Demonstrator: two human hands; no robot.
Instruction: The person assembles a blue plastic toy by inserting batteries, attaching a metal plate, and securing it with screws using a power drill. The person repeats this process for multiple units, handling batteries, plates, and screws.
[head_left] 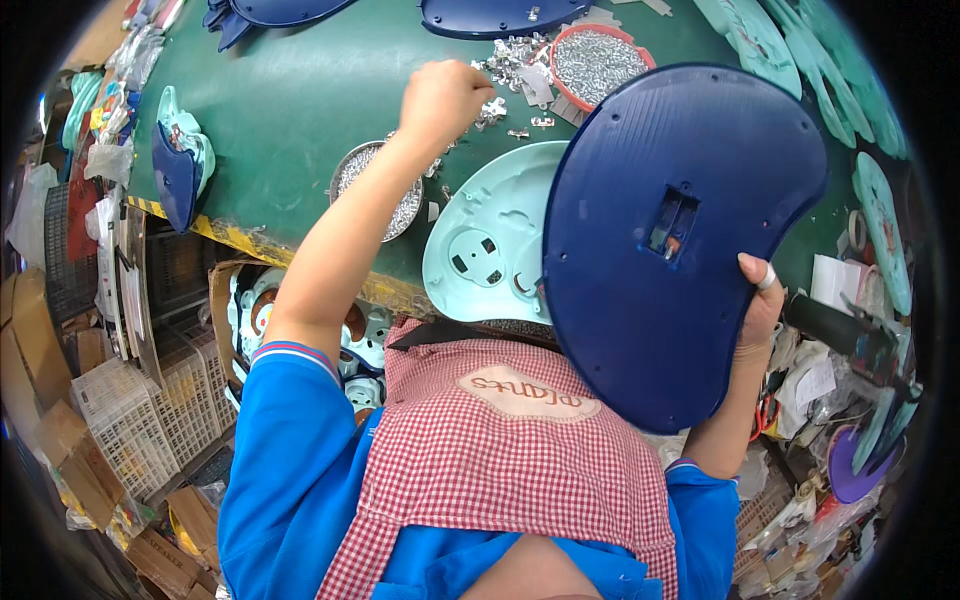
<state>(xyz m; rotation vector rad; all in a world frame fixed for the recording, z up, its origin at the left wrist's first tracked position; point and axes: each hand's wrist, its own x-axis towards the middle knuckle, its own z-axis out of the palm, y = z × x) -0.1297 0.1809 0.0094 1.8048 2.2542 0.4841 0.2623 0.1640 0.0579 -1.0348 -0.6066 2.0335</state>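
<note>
My right hand [762, 300], a ring on one finger, grips the right edge of a large navy-blue, kidney-shaped plastic panel [640, 310]. The panel is held raised and tilted, with a rectangular slot in its middle and small screw holes around its rim. Partly behind it, a mint-green plastic shell [465, 215] lies on the green table. My left hand [440, 100] reaches over the table with its fingers drawn together, beside loose small metal clips [491, 112]. What those fingers hold, if anything, is too small to make out.
A red bowl [600, 62] of small metal parts stands beyond the panel; a metal bowl [380, 190] of similar parts sits beneath my left forearm. More navy and mint pieces [180, 160] lie around the table [290, 110]. A box of mint parts [235, 330] stands below its yellow-striped edge.
</note>
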